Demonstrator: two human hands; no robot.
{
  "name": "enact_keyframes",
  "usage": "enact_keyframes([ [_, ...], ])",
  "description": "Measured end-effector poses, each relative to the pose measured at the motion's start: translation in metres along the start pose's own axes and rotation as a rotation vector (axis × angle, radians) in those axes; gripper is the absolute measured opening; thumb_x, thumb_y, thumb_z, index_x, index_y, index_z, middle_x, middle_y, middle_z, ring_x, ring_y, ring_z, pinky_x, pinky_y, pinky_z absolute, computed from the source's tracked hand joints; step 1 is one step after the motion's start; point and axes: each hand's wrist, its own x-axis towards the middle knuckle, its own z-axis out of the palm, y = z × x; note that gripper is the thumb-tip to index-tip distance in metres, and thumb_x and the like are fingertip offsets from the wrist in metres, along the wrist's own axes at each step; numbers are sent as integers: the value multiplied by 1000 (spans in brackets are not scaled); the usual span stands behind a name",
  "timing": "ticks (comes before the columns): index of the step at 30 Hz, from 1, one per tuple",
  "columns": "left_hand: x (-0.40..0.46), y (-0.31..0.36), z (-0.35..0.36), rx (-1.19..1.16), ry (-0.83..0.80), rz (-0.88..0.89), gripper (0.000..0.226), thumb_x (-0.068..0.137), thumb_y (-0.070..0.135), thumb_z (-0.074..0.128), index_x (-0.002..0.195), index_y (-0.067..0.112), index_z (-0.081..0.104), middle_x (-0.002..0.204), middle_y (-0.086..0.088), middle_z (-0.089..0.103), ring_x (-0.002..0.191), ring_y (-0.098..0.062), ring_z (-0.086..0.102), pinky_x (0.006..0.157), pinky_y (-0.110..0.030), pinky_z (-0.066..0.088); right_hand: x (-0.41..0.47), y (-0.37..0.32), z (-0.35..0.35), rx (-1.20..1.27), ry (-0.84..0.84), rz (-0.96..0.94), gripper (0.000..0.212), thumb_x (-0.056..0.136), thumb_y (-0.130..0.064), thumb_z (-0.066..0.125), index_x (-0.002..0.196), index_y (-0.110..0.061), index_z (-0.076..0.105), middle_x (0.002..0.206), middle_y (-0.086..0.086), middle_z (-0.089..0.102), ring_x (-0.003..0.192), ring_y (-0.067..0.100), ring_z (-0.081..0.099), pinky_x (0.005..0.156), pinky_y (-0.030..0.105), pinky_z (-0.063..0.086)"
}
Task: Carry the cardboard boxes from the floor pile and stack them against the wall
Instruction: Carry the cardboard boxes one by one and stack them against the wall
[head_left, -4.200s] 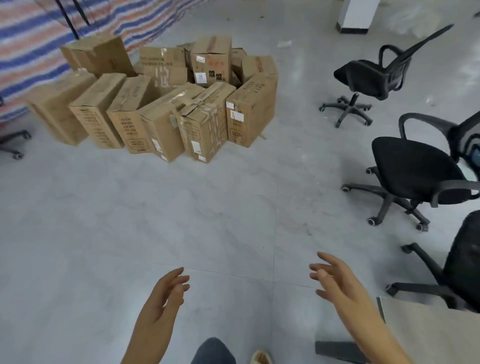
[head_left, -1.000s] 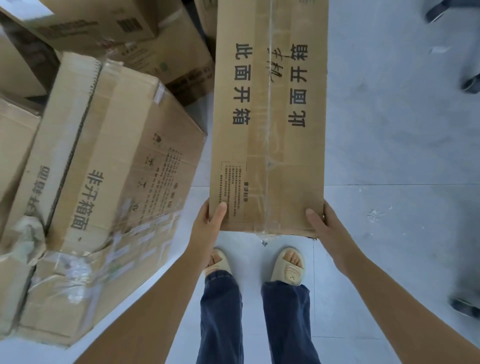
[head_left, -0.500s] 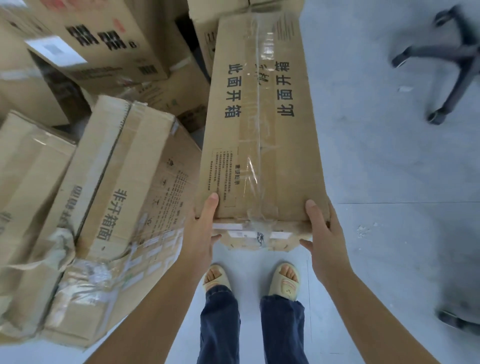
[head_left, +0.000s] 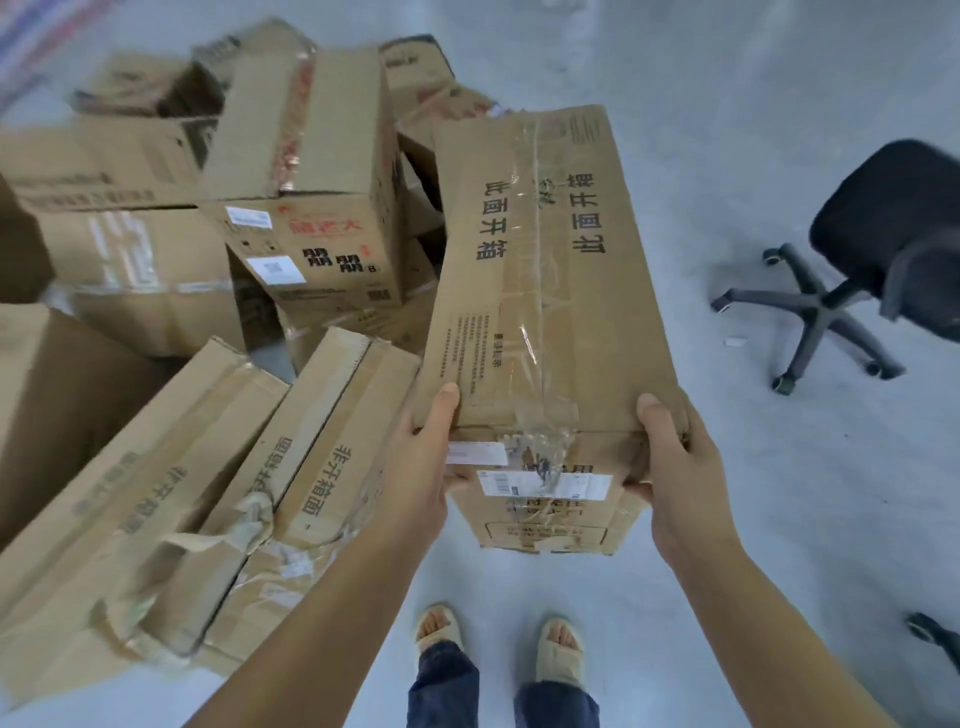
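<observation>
- Two hands grip the near end of one long cardboard box (head_left: 540, 291): left hand (head_left: 421, 457) and right hand (head_left: 675, 467), thumbs on top, fingers curled round the end face.
- Box is raised above the floor (head_left: 779, 519), beside the pile of boxes (head_left: 234, 312), far end tilted away.
- Handling, judged: stiff board, dented corners, slick tape on the top seam (avoid it). Probably moderate weight; a hold nearer mid-length or underneath would balance better.
- Beyond, right: office chair (head_left: 857, 270).

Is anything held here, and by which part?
Yes: both hands, left hand and right hand, grip the long cardboard box by its near end's corners.
</observation>
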Motion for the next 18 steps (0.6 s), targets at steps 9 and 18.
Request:
enact_keyframes([
  [9, -137, 65, -4, -236, 167, 346, 29, 93, 42, 53, 120, 31, 60, 102, 6, 74, 91, -12, 70, 69, -36, 57, -65, -121, -2, 5, -339, -256, 65, 69, -59, 62, 130, -40, 53, 122, -16, 63, 107, 4, 63, 97, 45, 50],
  [18, -304, 24, -68, -431, 583, 555, 41, 89, 51, 54, 125, 31, 56, 113, 4, 70, 102, -17, 67, 77, -42, 54, -182, -148, 26, -76, -861, -394, 66, 66, -65, 61, 129, -50, 49, 123, -19, 62, 113, 7, 60, 98, 44, 48],
])
